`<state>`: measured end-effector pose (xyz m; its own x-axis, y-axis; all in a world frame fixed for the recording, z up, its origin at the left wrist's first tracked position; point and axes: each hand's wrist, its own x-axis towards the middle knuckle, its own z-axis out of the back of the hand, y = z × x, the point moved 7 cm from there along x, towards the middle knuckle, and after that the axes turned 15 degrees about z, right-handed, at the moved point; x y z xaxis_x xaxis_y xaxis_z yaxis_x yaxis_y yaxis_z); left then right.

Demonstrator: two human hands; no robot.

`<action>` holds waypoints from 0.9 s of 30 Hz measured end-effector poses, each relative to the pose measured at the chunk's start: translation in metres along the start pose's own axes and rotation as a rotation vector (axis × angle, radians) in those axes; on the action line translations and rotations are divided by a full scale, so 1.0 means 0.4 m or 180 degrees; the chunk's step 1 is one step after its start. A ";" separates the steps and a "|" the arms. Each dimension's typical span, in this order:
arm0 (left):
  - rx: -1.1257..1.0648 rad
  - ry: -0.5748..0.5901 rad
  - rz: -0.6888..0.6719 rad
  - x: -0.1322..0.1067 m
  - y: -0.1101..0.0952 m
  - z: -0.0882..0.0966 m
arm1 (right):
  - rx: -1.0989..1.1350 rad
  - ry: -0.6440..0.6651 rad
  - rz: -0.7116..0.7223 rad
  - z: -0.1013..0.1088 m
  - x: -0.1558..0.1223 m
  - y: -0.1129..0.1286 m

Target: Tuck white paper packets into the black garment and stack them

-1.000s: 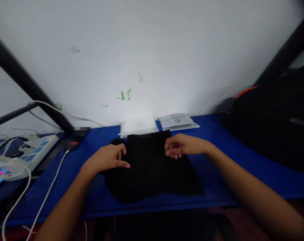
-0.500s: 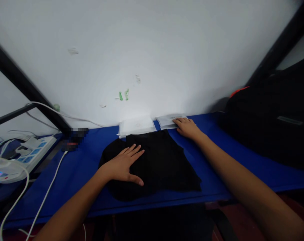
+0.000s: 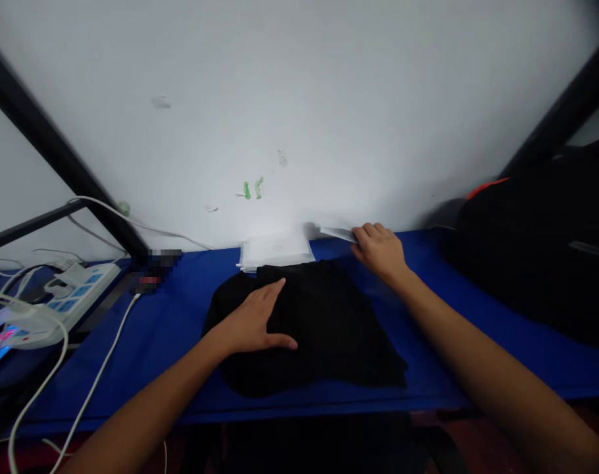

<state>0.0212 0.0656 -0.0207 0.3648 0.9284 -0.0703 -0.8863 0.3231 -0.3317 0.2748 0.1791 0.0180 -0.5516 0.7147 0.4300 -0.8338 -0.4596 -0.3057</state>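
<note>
With my left hand (image 3: pixel 253 322) flat and open on the black garment (image 3: pixel 329 329) on the table (image 3: pixel 156 329) and my right hand (image 3: pixel 378 250) pinching the plastic packet (image 3: pixel 336 232) just beyond the garment, I'd press the cloth steady and lift slowly.

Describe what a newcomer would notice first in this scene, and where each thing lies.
A folded black cloth lies mid-table on the blue cover, with the left hand flat on it. Behind it, by the wall, the right hand grips a white packet.
</note>
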 end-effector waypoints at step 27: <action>-0.0147 -0.2994 -0.0817 -0.082 -0.036 0.181 | 0.1528 -0.1922 0.1978 0.250 -0.081 0.282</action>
<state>0.0014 0.0438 0.0544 0.1509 0.6045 0.7822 -0.7923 0.5472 -0.2700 0.1965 0.0514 0.0548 -0.7006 -0.0534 0.7116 -0.2389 -0.9221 -0.3045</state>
